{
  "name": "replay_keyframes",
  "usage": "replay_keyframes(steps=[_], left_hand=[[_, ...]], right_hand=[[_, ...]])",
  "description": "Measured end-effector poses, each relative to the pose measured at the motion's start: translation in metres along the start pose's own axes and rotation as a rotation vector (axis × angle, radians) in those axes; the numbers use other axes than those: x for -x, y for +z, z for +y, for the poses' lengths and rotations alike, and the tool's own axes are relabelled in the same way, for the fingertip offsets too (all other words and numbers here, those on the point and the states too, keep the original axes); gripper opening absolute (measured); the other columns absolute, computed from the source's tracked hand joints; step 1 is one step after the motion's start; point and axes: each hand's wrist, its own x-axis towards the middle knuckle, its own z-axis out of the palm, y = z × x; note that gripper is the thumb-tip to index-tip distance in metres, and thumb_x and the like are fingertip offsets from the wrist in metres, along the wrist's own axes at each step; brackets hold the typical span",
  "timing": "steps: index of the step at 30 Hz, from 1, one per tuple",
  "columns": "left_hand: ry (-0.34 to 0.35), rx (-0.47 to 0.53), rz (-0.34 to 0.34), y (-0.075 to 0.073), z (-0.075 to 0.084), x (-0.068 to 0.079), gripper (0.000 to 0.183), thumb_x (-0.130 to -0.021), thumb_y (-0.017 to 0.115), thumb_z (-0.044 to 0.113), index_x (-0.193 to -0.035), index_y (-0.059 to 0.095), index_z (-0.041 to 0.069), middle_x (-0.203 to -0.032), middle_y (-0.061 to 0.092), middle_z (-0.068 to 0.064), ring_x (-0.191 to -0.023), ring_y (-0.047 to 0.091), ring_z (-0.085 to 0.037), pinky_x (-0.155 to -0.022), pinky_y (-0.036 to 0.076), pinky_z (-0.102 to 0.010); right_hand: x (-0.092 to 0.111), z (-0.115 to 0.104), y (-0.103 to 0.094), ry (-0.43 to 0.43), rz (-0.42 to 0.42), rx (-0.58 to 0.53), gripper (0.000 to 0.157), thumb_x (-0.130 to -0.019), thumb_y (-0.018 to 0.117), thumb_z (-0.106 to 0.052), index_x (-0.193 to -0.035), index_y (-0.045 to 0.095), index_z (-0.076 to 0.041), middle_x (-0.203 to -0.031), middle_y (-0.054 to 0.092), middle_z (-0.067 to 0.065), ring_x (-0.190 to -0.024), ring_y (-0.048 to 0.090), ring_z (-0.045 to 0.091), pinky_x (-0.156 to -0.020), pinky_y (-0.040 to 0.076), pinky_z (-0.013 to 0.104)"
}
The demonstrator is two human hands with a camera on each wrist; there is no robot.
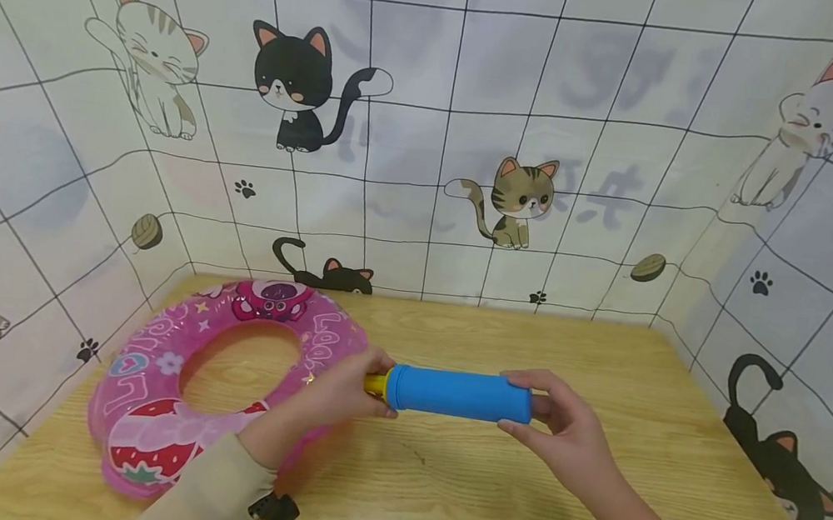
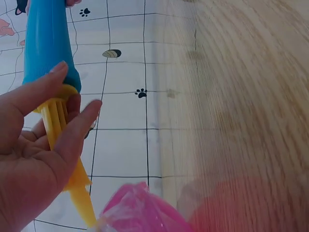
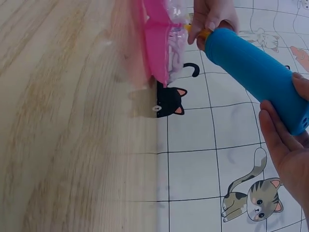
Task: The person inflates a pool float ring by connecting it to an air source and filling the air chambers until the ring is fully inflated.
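A hand air pump with a smooth blue barrel (image 1: 460, 394) is held level above the table. My left hand (image 1: 344, 387) grips the yellow end piece (image 2: 58, 118), its fingers curled round it right beside the barrel's ribbed collar. From there a tapered yellow tip (image 2: 83, 205) points toward the pink inflatable swim ring (image 1: 294, 441) and overlaps its edge in the left wrist view. My right hand (image 1: 559, 420) holds the opposite end of the barrel between thumb and fingers. Small holes show in that end face in the right wrist view.
The swim ring, printed with strawberries and a bear, lies on the left of the wooden table (image 1: 500, 486). White cloth walls (image 1: 413, 142) with cat drawings and grid lines stand at the back and both sides. A small black device (image 1: 275, 512) is at my left wrist.
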Motion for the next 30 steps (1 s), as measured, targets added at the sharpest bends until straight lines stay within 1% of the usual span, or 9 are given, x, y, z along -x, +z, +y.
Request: replay_keyframes(steps=[3, 6, 13, 16, 19, 21, 25, 27, 30], left_hand=[[0.007, 0.017, -0.013, 0.000, -0.001, 0.000, 0.045, -0.078, 0.082, 0.007, -0.115, 0.056, 0.003, -0.107, 0.067, -0.007, -0.093, 0.062, -0.023, -0.084, 0.052, -0.040], [0.007, 0.052, -0.043, -0.002, -0.005, 0.000, 0.042, -0.080, 0.080, 0.008, -0.114, 0.055, 0.005, -0.106, 0.068, -0.005, -0.091, 0.062, -0.021, -0.084, 0.052, -0.037], [0.030, 0.047, -0.105, -0.013, -0.012, 0.003, 0.037, -0.083, 0.078, 0.008, -0.111, 0.055, 0.007, -0.100, 0.067, -0.001, -0.087, 0.057, -0.020, -0.081, 0.051, -0.033], [0.048, 0.048, -0.126, -0.018, -0.015, 0.004, 0.036, -0.083, 0.078, 0.009, -0.111, 0.054, 0.008, -0.098, 0.066, -0.001, -0.085, 0.055, -0.021, -0.079, 0.049, -0.032], [0.047, 0.039, -0.128, -0.023, -0.017, 0.007, 0.036, -0.084, 0.077, 0.010, -0.111, 0.055, 0.009, -0.101, 0.066, 0.000, -0.086, 0.056, -0.020, -0.080, 0.048, -0.030], [0.041, 0.049, -0.140, -0.026, -0.018, 0.009, 0.036, -0.084, 0.077, 0.010, -0.112, 0.055, 0.009, -0.103, 0.067, -0.002, -0.088, 0.056, -0.020, -0.082, 0.048, -0.030], [0.033, 0.092, -0.158, -0.029, -0.018, 0.013, 0.035, -0.085, 0.076, 0.009, -0.113, 0.055, 0.008, -0.107, 0.068, -0.003, -0.090, 0.057, -0.021, -0.083, 0.049, -0.030], [0.031, 0.112, -0.164, -0.028, -0.017, 0.015, 0.035, -0.085, 0.075, 0.008, -0.114, 0.056, 0.008, -0.107, 0.068, -0.003, -0.090, 0.058, -0.021, -0.083, 0.050, -0.029], [0.038, 0.118, -0.149, -0.025, -0.015, 0.014, 0.035, -0.086, 0.075, 0.007, -0.115, 0.056, 0.007, -0.106, 0.068, -0.004, -0.089, 0.059, -0.021, -0.081, 0.052, -0.029]], right_hand=[[0.000, -0.002, -0.004, -0.003, -0.002, 0.012, 0.048, -0.083, 0.073, 0.006, -0.127, 0.057, -0.005, -0.130, 0.054, 0.009, -0.101, 0.067, 0.018, -0.077, 0.058, 0.033], [0.002, -0.004, -0.015, -0.040, -0.026, 0.002, 0.049, -0.082, 0.071, 0.011, -0.127, 0.056, -0.002, -0.130, 0.054, 0.006, -0.100, 0.067, 0.018, -0.076, 0.058, 0.032], [0.015, -0.010, -0.059, -0.114, -0.068, 0.006, 0.054, -0.078, 0.068, 0.021, -0.127, 0.053, 0.004, -0.132, 0.054, 0.003, -0.108, 0.064, 0.016, -0.079, 0.057, 0.030], [0.021, -0.011, -0.078, -0.166, -0.088, -0.040, 0.059, -0.075, 0.064, 0.029, -0.128, 0.052, 0.008, -0.134, 0.053, 0.005, -0.113, 0.060, 0.016, -0.082, 0.055, 0.028], [0.028, -0.013, -0.095, -0.215, -0.086, -0.071, 0.064, -0.071, 0.061, 0.035, -0.129, 0.051, 0.010, -0.135, 0.053, 0.008, -0.114, 0.059, 0.016, -0.082, 0.054, 0.025], [0.032, -0.016, -0.103, -0.214, -0.079, -0.071, 0.066, -0.070, 0.060, 0.036, -0.129, 0.050, 0.010, -0.134, 0.052, 0.009, -0.113, 0.060, 0.016, -0.081, 0.055, 0.024], [0.036, -0.021, -0.109, -0.163, -0.069, -0.080, 0.066, -0.071, 0.060, 0.035, -0.130, 0.052, 0.007, -0.134, 0.053, 0.006, -0.109, 0.062, 0.015, -0.078, 0.056, 0.025], [0.035, -0.022, -0.106, -0.138, -0.060, -0.108, 0.066, -0.071, 0.060, 0.035, -0.130, 0.053, 0.005, -0.133, 0.055, 0.004, -0.109, 0.063, 0.015, -0.078, 0.056, 0.027], [0.031, -0.022, -0.096, -0.110, -0.039, -0.139, 0.063, -0.074, 0.061, 0.032, -0.130, 0.054, 0.003, -0.132, 0.058, 0.002, -0.107, 0.063, 0.016, -0.078, 0.056, 0.028]])
